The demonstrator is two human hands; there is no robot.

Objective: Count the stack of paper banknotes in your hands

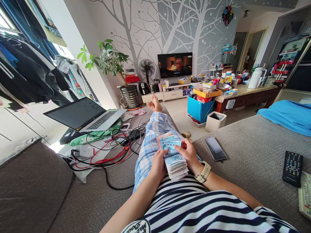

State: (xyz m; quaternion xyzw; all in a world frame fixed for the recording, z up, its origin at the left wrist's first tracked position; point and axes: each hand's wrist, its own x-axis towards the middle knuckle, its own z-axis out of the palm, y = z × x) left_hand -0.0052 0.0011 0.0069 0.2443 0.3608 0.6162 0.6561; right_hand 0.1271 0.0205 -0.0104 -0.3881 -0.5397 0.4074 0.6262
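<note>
A thick stack of banknotes [173, 158] rests on my lap over blue checked trousers. My left hand [158, 165] grips the stack from below and the left side, thumb on top. My right hand [188, 153], with a beige watch on its wrist, pinches the top blue note at its right edge. Both hands are closed on the notes. I am lying back on a grey sofa [255, 152] with one leg stretched out.
A phone [215, 148] lies face up on the sofa to the right, a black remote [293, 168] farther right. On the left are an open laptop [85, 115] and tangled cables [109, 155]. A television [175, 65], a blue bin [199, 110] and a cluttered counter stand ahead.
</note>
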